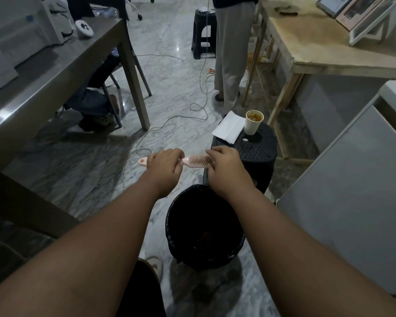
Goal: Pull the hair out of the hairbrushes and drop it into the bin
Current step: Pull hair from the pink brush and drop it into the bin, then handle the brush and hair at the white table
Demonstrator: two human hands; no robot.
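A black-lined bin [205,227] stands on the marble floor below a person's outstretched arms. The left hand [164,167] is closed around the handle of a pink hairbrush [197,160], held level above the bin's far rim. The right hand [224,165] pinches at its bristles.

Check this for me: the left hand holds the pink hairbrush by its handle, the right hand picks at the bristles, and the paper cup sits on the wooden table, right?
Not quite. In the head view the paper cup sits on the black stool beside the bin, not on the wooden table. The rest holds: the left hand grips the pink hairbrush by its handle and the right hand picks at the bristles.
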